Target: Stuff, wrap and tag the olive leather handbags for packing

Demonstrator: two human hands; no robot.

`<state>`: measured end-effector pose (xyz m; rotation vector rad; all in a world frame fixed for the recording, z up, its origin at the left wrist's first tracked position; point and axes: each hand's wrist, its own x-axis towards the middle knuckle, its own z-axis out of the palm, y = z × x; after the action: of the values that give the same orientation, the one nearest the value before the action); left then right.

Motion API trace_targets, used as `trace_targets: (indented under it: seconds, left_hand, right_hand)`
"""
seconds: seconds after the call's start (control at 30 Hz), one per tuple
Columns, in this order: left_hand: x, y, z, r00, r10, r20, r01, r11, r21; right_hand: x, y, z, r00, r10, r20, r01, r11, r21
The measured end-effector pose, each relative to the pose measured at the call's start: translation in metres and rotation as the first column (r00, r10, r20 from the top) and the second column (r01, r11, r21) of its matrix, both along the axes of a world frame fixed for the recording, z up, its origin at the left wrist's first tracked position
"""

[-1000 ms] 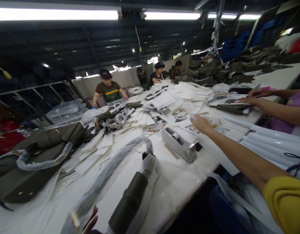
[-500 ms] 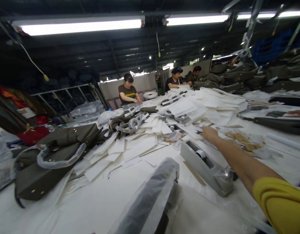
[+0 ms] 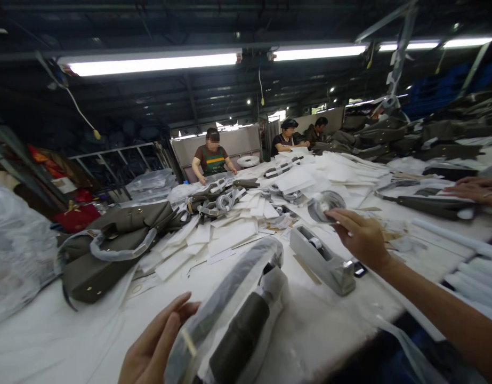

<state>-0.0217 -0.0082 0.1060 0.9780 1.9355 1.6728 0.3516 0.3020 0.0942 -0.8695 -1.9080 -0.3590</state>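
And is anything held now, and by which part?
The right grip holds the shiny coil by its near edge. The left grip is beside the plastic-wrapped handle; whether it holds it cannot be told.

A factory-style bag workshop, shown by the big worktable [image 3: 78,336] strewn with white sheets [image 3: 301,179], heaped dark bags [image 3: 373,137], long strip lights [image 3: 153,64] overhead and several co-workers [image 3: 214,160] around it

1 tape disp. [image 3: 337,274], 1 held coil [image 3: 334,200], 3 ppl opp. [image 3: 214,159] & 4 lit ceiling tubes [image 3: 153,64].
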Motion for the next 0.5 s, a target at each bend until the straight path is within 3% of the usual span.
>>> trace_targets:
  seconds: [0.1, 0.2, 0.33, 0.5]
  left_hand:
    - [0.004, 0.019, 0.040, 0.968, -0.250, -0.029, 0.247, 0.966, -0.078]
    - [0.009, 0.033, 0.063, 0.868, -0.493, -0.065, 0.485, 0.868, -0.107]
    - [0.013, 0.029, 0.063, 0.715, -0.686, 0.136, 0.700, 0.701, -0.139]
    - [0.013, 0.015, 0.052, 0.637, -0.741, 0.213, 0.771, 0.622, -0.138]
  right_hand:
    - [-0.007, -0.083, -0.011, 0.981, 0.190, 0.045, -0.193, 0.979, 0.069]
    - [-0.022, -0.147, -0.028, 0.935, 0.343, 0.088, -0.347, 0.938, 0.029]
    - [-0.054, -0.198, -0.043, 0.886, 0.454, 0.098, -0.455, 0.890, -0.019]
    - [-0.095, -0.216, -0.042, 0.825, 0.551, 0.127, -0.558, 0.830, 0.028]
